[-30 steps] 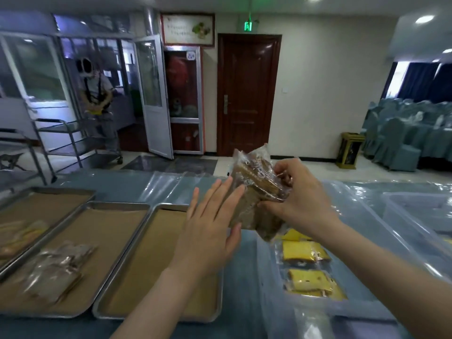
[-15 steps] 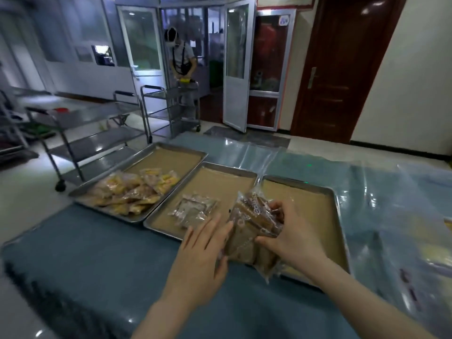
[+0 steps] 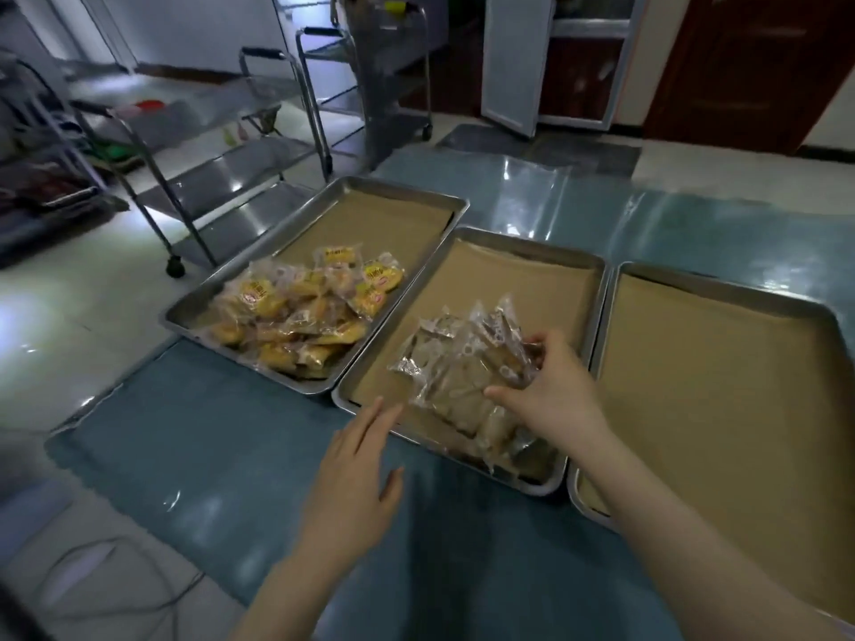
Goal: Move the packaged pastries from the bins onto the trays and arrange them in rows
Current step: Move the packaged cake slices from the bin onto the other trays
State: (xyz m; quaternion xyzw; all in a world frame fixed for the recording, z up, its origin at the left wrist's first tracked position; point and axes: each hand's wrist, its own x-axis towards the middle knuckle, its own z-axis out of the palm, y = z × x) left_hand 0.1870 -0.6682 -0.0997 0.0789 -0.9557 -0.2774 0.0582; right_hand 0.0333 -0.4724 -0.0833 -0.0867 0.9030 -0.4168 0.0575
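1. The teal-clothed tabletop [image 3: 231,455] under a clear plastic sheet carries all the work. The bins named in the task are out of view.
2. Bare steel shelf trolleys [image 3: 231,178] stand on the floor beyond the far-left corner, well apart from the hands and out of the way.
3. Three rectangular steel trays lined with brown paper sit side by side, long sides touching or nearly so: the left tray [image 3: 194,307], the middle tray [image 3: 532,245] and the right tray [image 3: 721,289].
4. A loose heap of yellow pastries in clear wrappers [image 3: 305,312] fills the near half of the left tray, not yet in rows.
5. A bundle of brown pastries in clear wrappers [image 3: 458,363] lies in the near half of the middle tray. Its long axis seems to slant from far-left to near-right, though blur makes this unsure.
6. The right hand [image 3: 555,395] grips this bundle from its right side, fingers curled over the packets and thumb at the near edge.
7. The left hand [image 3: 356,478] is flat and holds nothing, fingers straight, above the tabletop just short of the middle tray's near-left corner. The bundle lies ahead of it and to its right. Only the low tray rim lies between, so it looks free to help spread the packets.
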